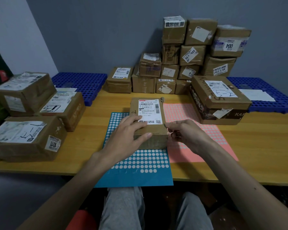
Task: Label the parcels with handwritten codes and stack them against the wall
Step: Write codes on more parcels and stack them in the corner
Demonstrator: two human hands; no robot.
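Parcel [150,112]: lay mid-table, across the blue sticker sheet [140,163] and the pink sheet [198,146].
Left hand [128,135]: fingers straight, flat on the parcel's near left top.
Right hand [184,135]: fingers curled beside the parcel's near right corner; any hold could not be told.
Stacked parcels [189,55]: far right, against the wall.

Two hands [123,135], two dotted sheets [140,178], two blue pallets [80,82], about eighteen parcels [145,136]

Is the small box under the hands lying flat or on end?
Lying flat: the parcel rests on the blue sheet, shipping label facing up.
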